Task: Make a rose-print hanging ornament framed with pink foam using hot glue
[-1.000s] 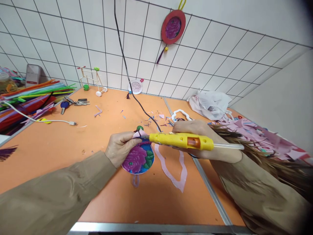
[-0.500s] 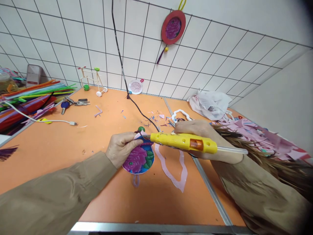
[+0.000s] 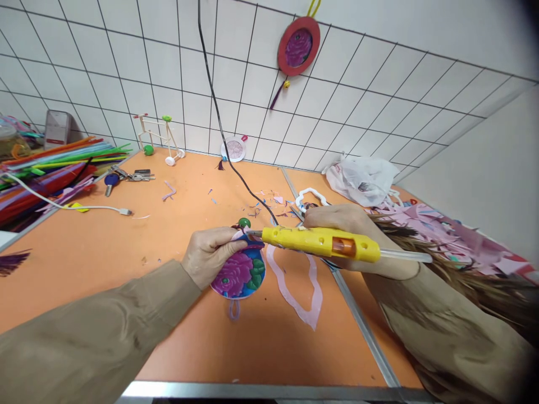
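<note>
Between the thumb and fingers of my left hand [image 3: 210, 252] is the upper edge of a round floral ornament [image 3: 240, 275], blue with a purple flower and green leaves. A lilac loop [image 3: 234, 310] sticks out at its lower edge. By its top lies a green bead [image 3: 244, 223]. My right hand [image 3: 343, 221] is wrapped round a yellow hot glue gun [image 3: 311, 241], a clear glue stick [image 3: 404, 256] jutting from its back. The gun's nozzle is at the ornament's top edge, close to my left fingertips; whether it touches cannot be made out.
A pink wavy paper cutout [image 3: 297, 297] lies beside the ornament. The gun's black cord [image 3: 229, 148] runs up past the wall. Paper scraps, a plastic bag [image 3: 360, 178], keys [image 3: 135, 175], a stick model [image 3: 158, 137] and pipe cleaners [image 3: 54, 174] lie around. A red-framed ornament [image 3: 284, 53] hangs above.
The glue gun and my right hand have shifted slightly to the right, and the cord has swung a little. My left hand and the ornament are almost where they were.
</note>
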A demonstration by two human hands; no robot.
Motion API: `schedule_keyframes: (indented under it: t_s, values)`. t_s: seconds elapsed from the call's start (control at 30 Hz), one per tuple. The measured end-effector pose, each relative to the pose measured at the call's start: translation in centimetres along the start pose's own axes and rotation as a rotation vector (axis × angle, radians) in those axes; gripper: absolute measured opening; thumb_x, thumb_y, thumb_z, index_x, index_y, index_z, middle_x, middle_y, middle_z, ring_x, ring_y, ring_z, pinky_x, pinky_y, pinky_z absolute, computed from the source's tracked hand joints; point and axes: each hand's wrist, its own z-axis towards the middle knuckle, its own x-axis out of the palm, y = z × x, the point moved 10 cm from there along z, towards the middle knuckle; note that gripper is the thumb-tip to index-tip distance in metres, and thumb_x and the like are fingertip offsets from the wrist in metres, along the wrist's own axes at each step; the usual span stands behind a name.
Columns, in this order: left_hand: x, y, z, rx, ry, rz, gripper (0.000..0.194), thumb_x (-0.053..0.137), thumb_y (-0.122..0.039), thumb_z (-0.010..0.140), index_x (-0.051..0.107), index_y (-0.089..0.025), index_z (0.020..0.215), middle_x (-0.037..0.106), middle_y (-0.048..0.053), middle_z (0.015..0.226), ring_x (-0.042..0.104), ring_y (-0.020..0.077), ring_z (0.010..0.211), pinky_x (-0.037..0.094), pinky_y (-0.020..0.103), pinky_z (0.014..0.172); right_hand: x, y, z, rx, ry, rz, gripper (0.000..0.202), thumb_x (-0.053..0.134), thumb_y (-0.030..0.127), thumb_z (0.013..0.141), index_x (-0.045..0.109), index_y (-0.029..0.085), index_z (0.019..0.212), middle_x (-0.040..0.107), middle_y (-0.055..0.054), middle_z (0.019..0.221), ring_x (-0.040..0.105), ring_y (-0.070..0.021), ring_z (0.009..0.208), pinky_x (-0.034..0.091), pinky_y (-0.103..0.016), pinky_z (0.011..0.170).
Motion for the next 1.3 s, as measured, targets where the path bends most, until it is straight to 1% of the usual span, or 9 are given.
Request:
schedule_keyframes:
  t_s: [0.17, 0.43, 0.6, 0.73, 0.83, 0.9, 1.03, 1.17, 1.3]
  values:
    - [0.2, 0.0, 0.0, -0.036, 0.017, -0.019, 0.017, 0.071, -0.032, 0.085, 0.084, -0.021, 0.088, 0.081, 0.008, 0.091, 0.075, 0.0220, 0.084, 0.059, 0.029, 0.078, -0.1, -0.3, -0.1, 0.017, -0.008, -0.032, 0.022, 0.057, 0.024, 0.083, 0.041, 0.024, 0.068, 0.046, 0.004, 0.057, 0.043, -0.0126, 0.047, 0.026, -0.029, 0.047]
    - [-0.2, 0.1, 0.0, -0.027, -0.029, 0.021, 0.016, 0.073, -0.031, 0.081, 0.084, -0.020, 0.086, 0.078, 0.006, 0.075, 0.071, 0.0195, 0.071, 0.057, 0.028, 0.066, 0.8, -0.2, 0.1, 0.023, 0.084, 0.017, 0.019, 0.054, 0.022, 0.078, 0.039, 0.024, 0.067, 0.045, 0.002, 0.055, 0.044, -0.0151, 0.046, 0.029, -0.032, 0.049]
    - [0.3, 0.4, 0.0, -0.083, 0.016, -0.020, 0.019, 0.070, -0.031, 0.084, 0.084, -0.020, 0.089, 0.080, 0.008, 0.088, 0.074, 0.0217, 0.084, 0.059, 0.031, 0.079, -0.5, -0.9, 0.5, 0.195, 0.020, 0.031, 0.025, 0.061, 0.031, 0.085, 0.047, 0.025, 0.065, 0.049, 0.002, 0.056, 0.042, -0.0141, 0.046, 0.029, -0.032, 0.047]
    - [0.1, 0.7, -0.2, -0.112, 0.000, -0.031, 0.018, 0.073, -0.032, 0.082, 0.084, -0.019, 0.088, 0.081, 0.008, 0.089, 0.074, 0.0222, 0.084, 0.059, 0.031, 0.079, -1.0, -3.8, 1.0, 0.377, -0.095, 0.092, 0.015, 0.063, 0.040, 0.088, 0.065, 0.025, 0.088, 0.062, 0.000, 0.068, 0.056, -0.0179, 0.058, 0.041, -0.033, 0.055]
    - [0.2, 0.9, -0.3, -0.142, 0.004, -0.041, 0.020, 0.073, -0.033, 0.081, 0.084, -0.018, 0.087, 0.081, 0.009, 0.092, 0.075, 0.0238, 0.087, 0.060, 0.033, 0.081, 0.7, -7.9, 1.9, 0.520, -0.070, 0.017, 0.031, 0.066, 0.039, 0.085, 0.065, 0.024, 0.111, 0.070, -0.006, 0.090, 0.064, -0.0225, 0.076, 0.046, -0.035, 0.067]
    - [0.3, 1.0, -0.3, -0.156, 0.006, -0.052, 0.021, 0.073, -0.034, 0.081, 0.084, -0.018, 0.088, 0.081, 0.009, 0.092, 0.075, 0.0241, 0.088, 0.060, 0.033, 0.081, 3.3, -10.8, 2.7, 0.582, 0.074, -0.071, 0.053, 0.071, 0.033, 0.078, 0.059, 0.022, 0.128, 0.071, -0.010, 0.106, 0.065, -0.0263, 0.086, 0.047, -0.038, 0.075]
    - [0.3, 0.8, -0.2, -0.149, 0.007, -0.030, 0.020, 0.071, -0.031, 0.082, 0.084, -0.018, 0.088, 0.081, 0.010, 0.092, 0.074, 0.0233, 0.087, 0.059, 0.032, 0.080, 7.8, -15.3, 4.0, 0.648, 0.253, -0.134, 0.059, 0.065, 0.038, 0.080, 0.055, 0.015, 0.134, 0.072, -0.018, 0.104, 0.066, -0.0336, 0.092, 0.049, -0.044, 0.079]
    - [0.5, 0.4, 0.0, -0.093, 0.037, -0.013, 0.019, 0.069, -0.030, 0.084, 0.084, -0.019, 0.088, 0.081, 0.009, 0.089, 0.074, 0.0227, 0.084, 0.059, 0.031, 0.076, 11.1, -17.4, 4.7, 0.637, 0.324, -0.057, 0.060, 0.062, 0.030, 0.076, 0.053, 0.015, 0.134, 0.069, -0.019, 0.119, 0.065, -0.0348, 0.103, 0.050, -0.045, 0.085]
    - [0.6, 0.5, 0.0, -0.093, 0.043, -0.028, 0.020, 0.068, -0.030, 0.085, 0.084, -0.018, 0.088, 0.081, 0.009, 0.089, 0.074, 0.0230, 0.084, 0.058, 0.031, 0.077, 12.0, -17.8, 5.3, 0.572, 0.280, -0.020, 0.066, 0.056, 0.016, 0.074, 0.048, 0.016, 0.139, 0.065, -0.017, 0.131, 0.062, -0.0328, 0.116, 0.048, -0.046, 0.097]
